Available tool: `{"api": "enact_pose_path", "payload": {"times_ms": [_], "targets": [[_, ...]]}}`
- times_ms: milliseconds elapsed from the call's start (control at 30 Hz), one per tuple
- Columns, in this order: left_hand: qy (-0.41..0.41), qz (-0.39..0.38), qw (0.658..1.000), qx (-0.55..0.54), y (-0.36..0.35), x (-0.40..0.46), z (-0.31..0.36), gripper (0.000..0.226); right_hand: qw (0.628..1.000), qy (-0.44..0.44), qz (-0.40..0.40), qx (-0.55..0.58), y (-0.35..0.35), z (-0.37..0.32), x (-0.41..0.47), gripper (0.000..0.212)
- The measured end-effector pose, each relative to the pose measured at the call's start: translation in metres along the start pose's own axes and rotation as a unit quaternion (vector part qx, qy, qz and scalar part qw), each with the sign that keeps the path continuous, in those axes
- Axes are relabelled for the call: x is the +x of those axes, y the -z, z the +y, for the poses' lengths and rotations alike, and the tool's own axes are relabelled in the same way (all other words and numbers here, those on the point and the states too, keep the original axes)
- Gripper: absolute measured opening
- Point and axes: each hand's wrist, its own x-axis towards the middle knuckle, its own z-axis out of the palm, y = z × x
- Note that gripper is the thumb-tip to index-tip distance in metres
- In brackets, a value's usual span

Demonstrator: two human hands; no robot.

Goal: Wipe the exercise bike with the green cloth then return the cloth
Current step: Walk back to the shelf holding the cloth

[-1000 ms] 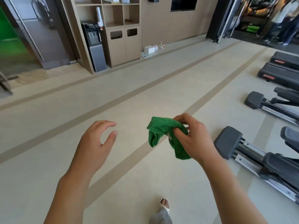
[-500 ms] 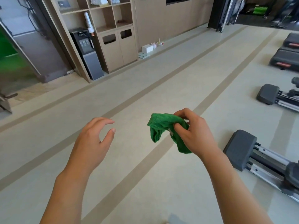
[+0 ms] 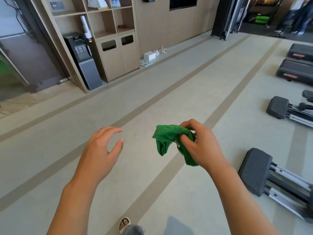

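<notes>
green cloth (image 3: pixel 171 141), bunched and drooping, hangs in the air above the floor (image 3: pixel 169 92), held out in front of the person at about chest distance. around it, going from the biggest things down: the pale floor runs the whole width of the view, crossed by darker tan stripes. a wooden shelf unit (image 3: pixel 108 39) stands against the far wall, with two cabinet doors below its open shelves. just to its left stands a dark water dispenser (image 3: pixel 83 60). along the right edge lie the grey bases and metal rails of gym machines (image 3: pixel 271 180), and two black treadmill ends (image 3: pixel 296 65) sit further back. a white box (image 3: pixel 149 55) rests on the floor by the wall beside some small items too blurred to name. the right hand (image 3: pixel 201 146) grips the cloth, thumb and fingers curled around its bundled middle, with loose ends dangling below. the left hand (image 3: pixel 101 150) is held beside it, apart from the cloth, fingers loosely bent and holding nothing. a sandalled foot (image 3: pixel 124 223) shows at the bottom edge.
</notes>
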Motion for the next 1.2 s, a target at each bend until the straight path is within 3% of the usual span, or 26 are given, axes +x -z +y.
{"api": "enact_pose_path", "payload": {"times_ms": [333, 600, 700, 967, 1067, 1200], "targets": [[-0.021, -0.001, 0.999, -0.025, 0.056, 0.116, -0.125, 0.026, 0.999, 0.009, 0.013, -0.036, -0.111, -0.092, 0.117, 0.015], [0.008, 0.034, 0.999, -0.032, 0.083, 0.158, -0.221, 0.025, 0.999, 0.037, -0.002, -0.035, -0.196, -0.135, 0.179, 0.015], [0.006, 0.030, 0.997, -0.068, 0.080, 0.173, -0.232, 0.031, 0.998, 0.048, -0.015, -0.042, -0.215, -0.140, 0.200, 0.016], [0.030, -0.013, 0.994, -0.101, 0.043, 0.239, -0.230, 0.073, 0.995, 0.075, -0.064, -0.014, -0.251, -0.125, 0.279, 0.018], [0.020, -0.020, 0.996, -0.090, 0.022, 0.276, -0.227, 0.070, 0.991, 0.095, -0.093, 0.000, -0.259, -0.114, 0.321, 0.020], [0.013, -0.016, 0.997, -0.078, -0.009, 0.341, -0.226, 0.047, 0.986, 0.118, -0.120, 0.013, -0.255, -0.092, 0.392, 0.020]]}}
